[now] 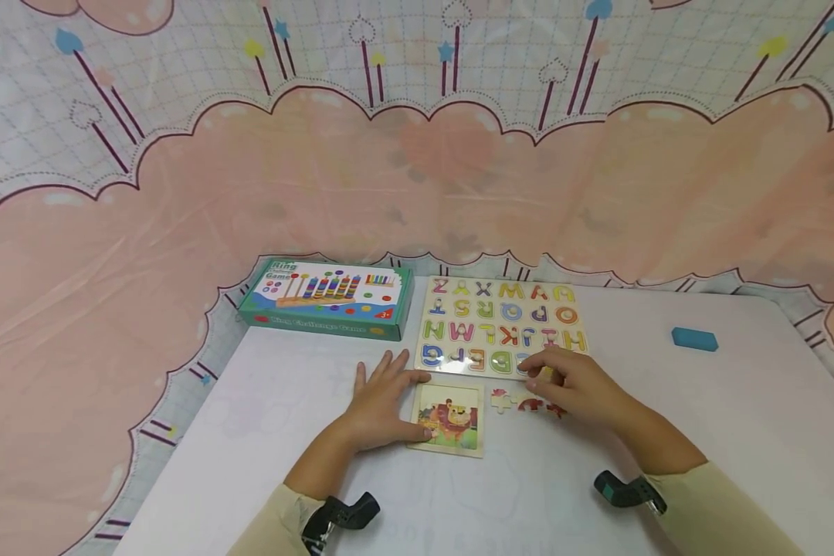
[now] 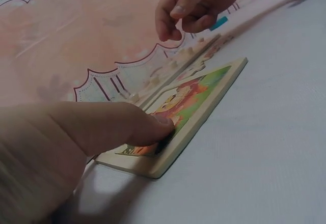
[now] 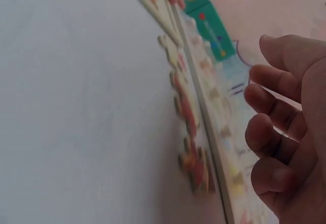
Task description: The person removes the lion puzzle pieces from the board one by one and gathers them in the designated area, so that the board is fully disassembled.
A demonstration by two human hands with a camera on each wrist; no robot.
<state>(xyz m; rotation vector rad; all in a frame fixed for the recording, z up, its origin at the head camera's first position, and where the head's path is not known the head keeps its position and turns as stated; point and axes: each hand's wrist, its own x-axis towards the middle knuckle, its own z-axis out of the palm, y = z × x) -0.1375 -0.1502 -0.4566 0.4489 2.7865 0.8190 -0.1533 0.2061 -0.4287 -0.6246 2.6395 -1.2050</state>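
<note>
A small wooden jigsaw puzzle [image 1: 452,421] with a bear picture lies in its square frame on the table. My left hand [image 1: 381,405] rests at its left side, fingers spread, the thumb [image 2: 153,126] lying on the picture. Several loose jigsaw pieces [image 1: 501,399] with red parts lie in a row to the right of the frame. Over the right end of that row hovers my right hand [image 1: 584,384], its fingers loosely curled with nothing visible in them. In the right wrist view the pieces [image 3: 186,104] lie flat, apart from the fingers [image 3: 272,107].
A wooden alphabet board [image 1: 486,332] with colourful letters lies directly behind the puzzle and pieces. To its left is a green ring game box [image 1: 327,301]. A blue block [image 1: 695,339] lies at the right of the white table [image 1: 514,502]. A patterned cloth [image 1: 417,185] hangs behind.
</note>
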